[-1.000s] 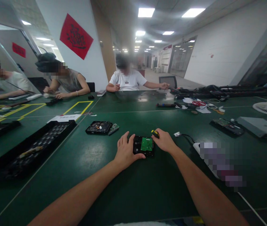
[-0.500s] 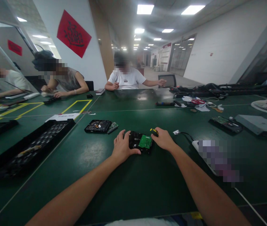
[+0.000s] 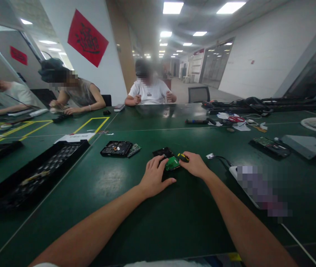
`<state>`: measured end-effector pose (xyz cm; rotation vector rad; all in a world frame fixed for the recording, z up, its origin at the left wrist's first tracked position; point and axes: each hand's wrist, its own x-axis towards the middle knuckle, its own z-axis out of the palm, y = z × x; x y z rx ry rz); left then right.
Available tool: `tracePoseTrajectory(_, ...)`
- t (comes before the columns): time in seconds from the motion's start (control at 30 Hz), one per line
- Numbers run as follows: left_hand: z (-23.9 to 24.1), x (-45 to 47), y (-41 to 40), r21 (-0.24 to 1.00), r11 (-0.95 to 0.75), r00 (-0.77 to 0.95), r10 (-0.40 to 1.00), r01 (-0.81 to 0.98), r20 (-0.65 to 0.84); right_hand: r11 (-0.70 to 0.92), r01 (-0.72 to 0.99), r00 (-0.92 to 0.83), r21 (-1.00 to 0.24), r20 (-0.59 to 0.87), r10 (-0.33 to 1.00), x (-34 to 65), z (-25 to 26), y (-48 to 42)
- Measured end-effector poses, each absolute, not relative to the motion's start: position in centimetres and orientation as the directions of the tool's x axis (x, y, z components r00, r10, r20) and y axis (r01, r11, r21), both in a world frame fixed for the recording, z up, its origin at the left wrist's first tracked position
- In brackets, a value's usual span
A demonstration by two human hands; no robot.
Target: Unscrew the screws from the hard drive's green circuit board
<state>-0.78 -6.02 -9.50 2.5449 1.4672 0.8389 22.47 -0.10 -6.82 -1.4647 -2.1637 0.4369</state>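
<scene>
A black hard drive (image 3: pixel 162 151) with a green circuit board (image 3: pixel 172 163) lies turned at an angle on the green table. My left hand (image 3: pixel 155 174) rests over its near left side, fingers stretched out and thumb apart, fingertips on the drive. In my right hand (image 3: pixel 194 163) is a yellow and black screwdriver (image 3: pixel 183 158), gripped at the drive's right edge; its tip is hidden. To the left lie another hard drive (image 3: pixel 116 148) and a small loose circuit board (image 3: pixel 134 149).
A long black tray (image 3: pixel 39 167) stands at left. On the right are a cable-connected white device (image 3: pixel 244 185), another drive (image 3: pixel 270 147) and a grey box (image 3: pixel 308 146). Red scissors (image 3: pixel 235 119) lie farther back. Several people sit across the table, one in a white shirt (image 3: pixel 150 92).
The hard drive has turned on the table, and my left hand has moved right and nearer to me around it. The person opposite has drawn an outstretched arm in.
</scene>
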Motion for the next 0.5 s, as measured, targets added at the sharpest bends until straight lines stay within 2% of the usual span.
tracePoseTrajectory(0.27, -9.55, 0.02, -5.14, 0.347, -0.476, 0.308, 0.844, 0.808, 0.44, 0.347, 0.783, -0.245, -0.516, 0.256, 0.935, 22.65, -7.24, 0.26)
tracePoseTrajectory(0.5, -9.71, -0.4, -5.01, 0.348, -0.476, 0.335, 0.856, 0.808, 0.393, 0.384, 0.763, -0.306, -0.521, 0.232, 0.923, 22.63, -7.09, 0.05)
